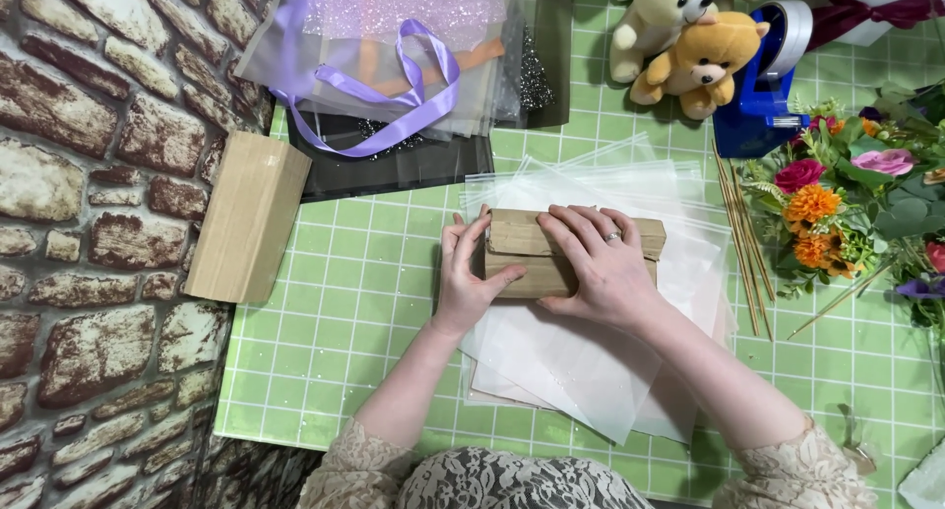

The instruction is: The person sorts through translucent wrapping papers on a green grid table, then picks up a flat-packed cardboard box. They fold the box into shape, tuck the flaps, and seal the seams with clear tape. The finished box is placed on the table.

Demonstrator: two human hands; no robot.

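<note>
The cardboard box lies near the middle of the desk, on a loose stack of translucent white sheets spread over the green gridded mat. Its long axis runs left to right across our view, and a folded flap seam runs along its top face. We cannot see its right end fully, since our right hand covers much of the lid, and whatever is inside is hidden.

Our left hand clasps the box's left end, thumb along the front edge and fingers curled over the top corner. Our right hand presses flat on the top, fingers spread toward the left, a ring on one finger.

A second, plain cardboard box lies at the left edge of the desk, its long axis running away from us, partly over the brick-patterned surface. At the far edge, a pile of clear and glittered wrapping sheets with a lilac ribbon is cut off by the frame. Two teddy bears, one cream and one tan, lean against a blue tape dispenser; the cream bear's head is cropped. Thin wooden sticks lie beside a flower bouquet at the right, which runs out of view.
</note>
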